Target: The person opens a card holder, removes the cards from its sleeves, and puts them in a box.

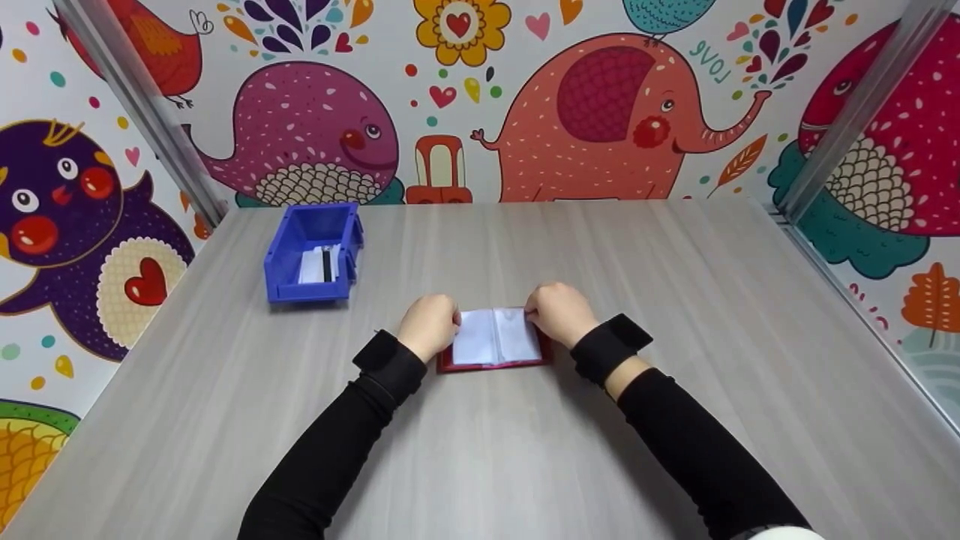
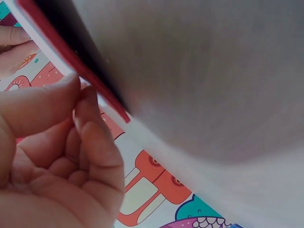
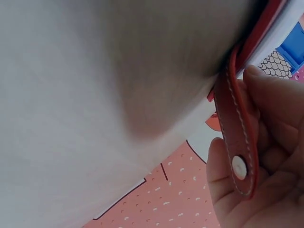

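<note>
An open red card holder (image 1: 495,367) lies on the table between my hands, its pale, see-through sleeves (image 1: 474,339) spread to both sides of the fold. At its left edge, my left hand (image 1: 431,328) pinches the holder between thumb and forefinger, the other fingers curled in. My right hand (image 1: 562,313) grips the opposite edge, with the thumb against the sleeves. A red stitched strap (image 3: 232,114) with a silver snap (image 3: 239,167) hangs from the holder in front of the right fingers in the right wrist view, partly hiding them.
Toward the back left of the table (image 1: 637,255) stands a blue plastic bin (image 1: 307,291). Inside are white cards (image 1: 309,268), one with a black stripe. Walls printed with cartoon animals enclose the back and both sides, with metal posts at the corners.
</note>
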{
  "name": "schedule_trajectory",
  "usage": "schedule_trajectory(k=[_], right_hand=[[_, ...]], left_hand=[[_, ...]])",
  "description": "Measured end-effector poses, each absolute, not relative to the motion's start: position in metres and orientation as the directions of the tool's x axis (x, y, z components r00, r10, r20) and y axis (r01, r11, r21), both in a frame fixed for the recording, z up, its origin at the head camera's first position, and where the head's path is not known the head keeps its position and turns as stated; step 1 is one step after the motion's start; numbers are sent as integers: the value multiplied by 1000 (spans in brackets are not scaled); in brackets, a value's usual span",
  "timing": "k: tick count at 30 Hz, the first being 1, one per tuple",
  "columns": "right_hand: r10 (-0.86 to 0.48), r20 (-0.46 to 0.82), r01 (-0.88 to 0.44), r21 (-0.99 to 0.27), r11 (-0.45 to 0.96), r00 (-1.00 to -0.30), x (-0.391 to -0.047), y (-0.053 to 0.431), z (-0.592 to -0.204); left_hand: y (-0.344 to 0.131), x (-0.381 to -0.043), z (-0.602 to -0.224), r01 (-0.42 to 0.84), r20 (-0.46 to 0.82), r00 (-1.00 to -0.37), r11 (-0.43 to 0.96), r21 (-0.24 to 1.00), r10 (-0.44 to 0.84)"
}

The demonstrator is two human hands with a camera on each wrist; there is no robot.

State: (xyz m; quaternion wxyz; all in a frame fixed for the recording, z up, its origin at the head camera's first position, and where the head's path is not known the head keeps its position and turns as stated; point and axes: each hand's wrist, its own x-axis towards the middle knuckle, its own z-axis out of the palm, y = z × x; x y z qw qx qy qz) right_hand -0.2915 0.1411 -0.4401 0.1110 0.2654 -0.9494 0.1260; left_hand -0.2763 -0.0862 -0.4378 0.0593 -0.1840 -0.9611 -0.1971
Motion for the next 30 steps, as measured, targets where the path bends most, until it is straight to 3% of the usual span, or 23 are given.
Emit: schedule_trajectory(k=[30], right_hand=[[-510,272,-567,-205,798,-816,-283,138,-438]], left_hand=[[-86,-278,-440,377,196,-925,853,361,326]])
